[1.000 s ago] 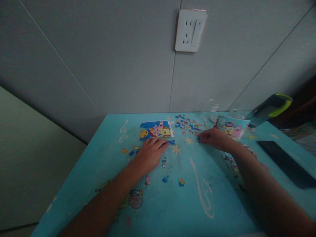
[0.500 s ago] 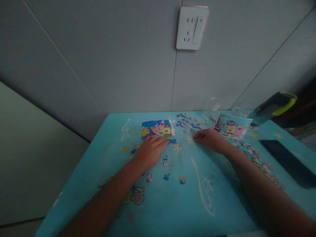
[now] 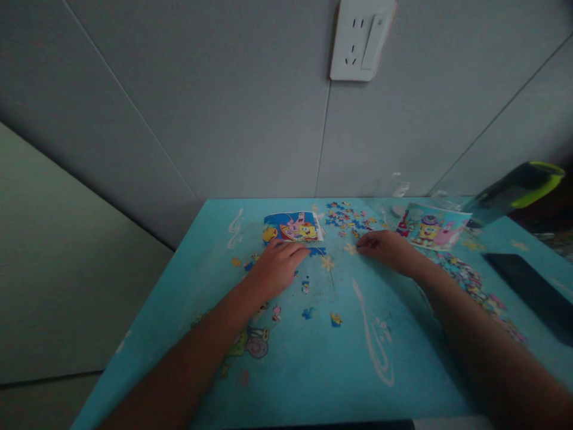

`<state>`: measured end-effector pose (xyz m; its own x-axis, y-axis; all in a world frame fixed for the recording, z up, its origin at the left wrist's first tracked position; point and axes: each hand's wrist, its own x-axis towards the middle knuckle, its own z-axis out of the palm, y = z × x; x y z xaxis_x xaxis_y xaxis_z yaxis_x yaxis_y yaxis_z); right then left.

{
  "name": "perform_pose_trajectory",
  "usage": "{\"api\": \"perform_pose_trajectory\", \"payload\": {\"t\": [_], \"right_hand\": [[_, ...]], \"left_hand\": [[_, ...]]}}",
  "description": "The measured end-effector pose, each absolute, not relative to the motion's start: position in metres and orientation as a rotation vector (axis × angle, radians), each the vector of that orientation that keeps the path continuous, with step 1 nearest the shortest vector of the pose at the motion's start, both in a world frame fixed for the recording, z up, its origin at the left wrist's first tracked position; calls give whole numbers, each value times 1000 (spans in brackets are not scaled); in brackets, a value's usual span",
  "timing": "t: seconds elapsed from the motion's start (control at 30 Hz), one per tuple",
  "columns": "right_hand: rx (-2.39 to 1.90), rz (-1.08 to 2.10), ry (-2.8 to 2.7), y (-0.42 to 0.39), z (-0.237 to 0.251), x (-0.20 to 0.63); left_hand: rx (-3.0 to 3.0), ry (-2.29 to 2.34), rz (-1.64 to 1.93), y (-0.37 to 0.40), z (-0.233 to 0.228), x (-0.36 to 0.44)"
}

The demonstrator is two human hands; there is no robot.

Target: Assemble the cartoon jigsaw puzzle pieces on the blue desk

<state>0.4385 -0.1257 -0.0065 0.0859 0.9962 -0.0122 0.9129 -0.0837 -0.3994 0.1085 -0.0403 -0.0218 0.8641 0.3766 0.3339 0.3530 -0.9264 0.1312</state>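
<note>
My left hand [image 3: 278,264] lies palm down, fingers stretched out, just below a cartoon picture card [image 3: 293,228]. Its fingertips are at a strip of blue puzzle pieces [image 3: 317,251] and hide part of it. With fingers pinched, my right hand [image 3: 384,249] holds a small dark blue puzzle piece [image 3: 359,246], mostly covered by the fingertips. Behind the hands spreads a pile of loose puzzle pieces [image 3: 344,216]. Nearer me lie single pieces: a yellow and blue piece [image 3: 335,320], a blue piece [image 3: 307,313] and a pink one [image 3: 276,312].
At the right a second picture card [image 3: 436,227] leans up, with more puzzle pieces [image 3: 465,276] below it. A black flat object [image 3: 528,292] lies beyond them. A dark bottle with a lime rim [image 3: 510,191] and a clear container [image 3: 398,194] stand near the wall socket [image 3: 362,40].
The view has shifted slightly, so everything sits a little further right. Both hands stay in nearly the same places, the right one still pinched.
</note>
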Motion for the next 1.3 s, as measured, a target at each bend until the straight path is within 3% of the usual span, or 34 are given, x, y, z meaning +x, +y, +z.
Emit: {"api": "perform_pose_trajectory", "payload": {"t": [0.57,1.03,1.17,1.23,1.3], "right_hand": [[-2113,397,-1934,-126,-3,438],[-2128,367,-1941,-129,1,434],[-2135,222,-2006,-133,5,428],[-2059,125,-2029,-139,11,411],[-1855,227,-2055,-149,17,385]], "left_hand": [[2684,555,763,-32,-21,103],[3228,626,718,-5,23,56],[3199,792,867,2,21,40],[3199,815,896,0,16,37],[3220,793,876,-3,12,35]]}}
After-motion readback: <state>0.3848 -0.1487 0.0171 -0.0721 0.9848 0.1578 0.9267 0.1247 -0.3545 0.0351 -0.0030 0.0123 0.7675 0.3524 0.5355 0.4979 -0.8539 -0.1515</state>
